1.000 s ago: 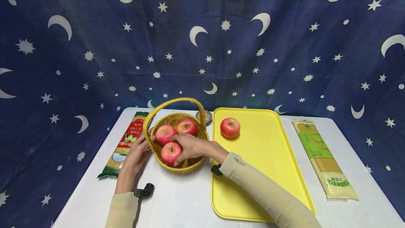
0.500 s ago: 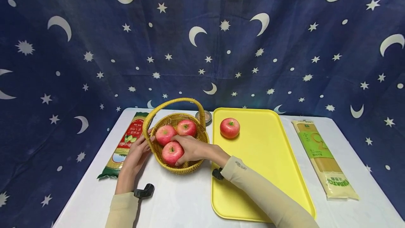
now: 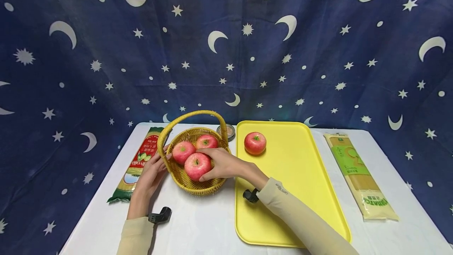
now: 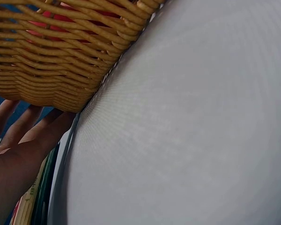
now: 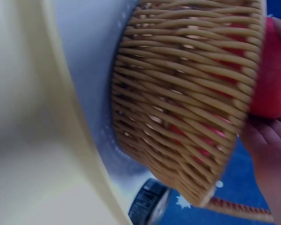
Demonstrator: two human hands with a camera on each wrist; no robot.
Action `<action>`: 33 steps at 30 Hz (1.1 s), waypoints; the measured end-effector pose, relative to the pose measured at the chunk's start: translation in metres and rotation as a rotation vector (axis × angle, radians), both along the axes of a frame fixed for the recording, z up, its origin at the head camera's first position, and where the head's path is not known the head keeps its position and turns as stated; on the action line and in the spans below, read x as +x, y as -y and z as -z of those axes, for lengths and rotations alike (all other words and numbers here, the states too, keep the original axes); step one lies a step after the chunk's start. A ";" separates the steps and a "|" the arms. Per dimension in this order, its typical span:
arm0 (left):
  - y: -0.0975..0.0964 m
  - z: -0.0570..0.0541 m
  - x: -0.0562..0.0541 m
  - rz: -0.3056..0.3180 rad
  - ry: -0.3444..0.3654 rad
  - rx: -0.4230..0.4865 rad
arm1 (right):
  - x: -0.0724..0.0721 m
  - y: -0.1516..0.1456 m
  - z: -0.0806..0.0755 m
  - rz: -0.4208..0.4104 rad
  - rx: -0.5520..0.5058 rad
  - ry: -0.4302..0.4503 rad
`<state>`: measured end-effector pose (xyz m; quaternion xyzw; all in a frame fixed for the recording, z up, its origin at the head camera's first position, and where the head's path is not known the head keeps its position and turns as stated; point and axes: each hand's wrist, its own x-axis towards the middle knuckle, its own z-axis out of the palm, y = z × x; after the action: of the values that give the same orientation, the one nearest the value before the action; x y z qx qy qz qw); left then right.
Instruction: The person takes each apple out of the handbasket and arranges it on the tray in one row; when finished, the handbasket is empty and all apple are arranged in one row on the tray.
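My right hand (image 3: 226, 163) grips a red apple (image 3: 197, 166) between thumb and fingers, over the front part of a yellow wicker basket (image 3: 198, 189) with an arched handle. In the right wrist view this apple (image 5: 271, 77) shows at the basket's rim, higher than the weave. Two more apples lie in the basket: one on the left (image 3: 183, 152), another at the back (image 3: 207, 141). My left hand (image 3: 150, 172) rests against the basket's left side near the handle's foot. Its fingers (image 4: 25, 124) reach out straight along the outer weave in the left wrist view.
Right of the basket lies a yellow tray (image 3: 283, 207) with one apple (image 3: 255, 143) near its far left corner. A red-and-green pasta pack (image 3: 141, 162) lies left, a green-labelled noodle pack (image 3: 359, 174) right. Behind the basket sits a small round tin (image 3: 231, 132).
My right hand has lifted the front apple up and slightly right within the basket. The left hand stays at the basket's side. The head view has shifted slightly.
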<state>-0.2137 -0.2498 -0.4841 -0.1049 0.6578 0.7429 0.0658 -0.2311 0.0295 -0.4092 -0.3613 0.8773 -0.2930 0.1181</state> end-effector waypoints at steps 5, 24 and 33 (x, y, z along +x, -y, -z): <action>0.001 0.000 0.001 0.000 0.006 -0.005 | 0.006 -0.011 -0.011 -0.009 -0.053 -0.012; 0.002 -0.003 0.001 0.043 -0.010 -0.002 | 0.028 -0.080 -0.020 0.076 -0.211 -0.013; 0.001 -0.002 0.001 0.079 -0.002 0.003 | 0.031 -0.122 -0.016 0.203 -0.286 0.080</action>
<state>-0.2127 -0.2508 -0.4820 -0.0777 0.6604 0.7409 0.0945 -0.1999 0.1516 -0.3927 -0.2719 0.8533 -0.4393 0.0703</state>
